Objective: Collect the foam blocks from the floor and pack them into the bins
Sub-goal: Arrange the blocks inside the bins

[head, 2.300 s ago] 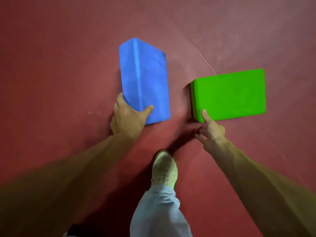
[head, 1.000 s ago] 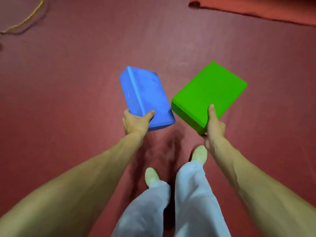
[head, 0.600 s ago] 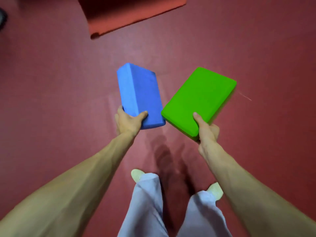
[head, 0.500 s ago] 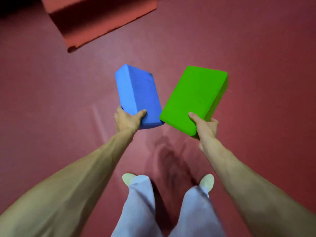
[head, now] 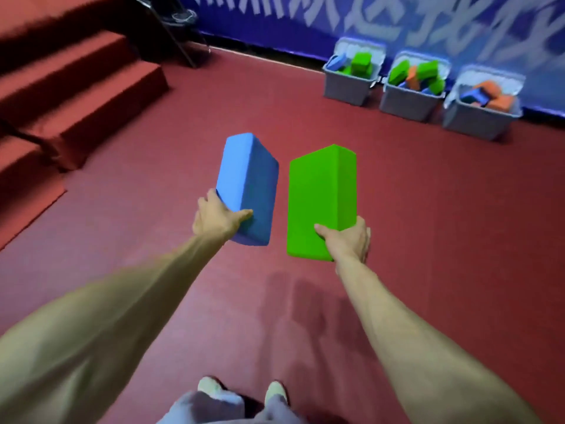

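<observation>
smooth rectangular foam blocks [head: 247, 185] in hands [head: 218, 220]

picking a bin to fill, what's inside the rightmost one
The rightmost bin holds orange blocks and a blue block piled near its rim; anything beneath them is covered.

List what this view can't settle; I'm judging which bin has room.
Grey plastic bins, head view: far, blurred; walls hide their fill.
Left hand, right hand, head view: fingers mostly behind blue foam block, green foam block.
White banner lettering, head view: blurred, cut by top edge.
</observation>
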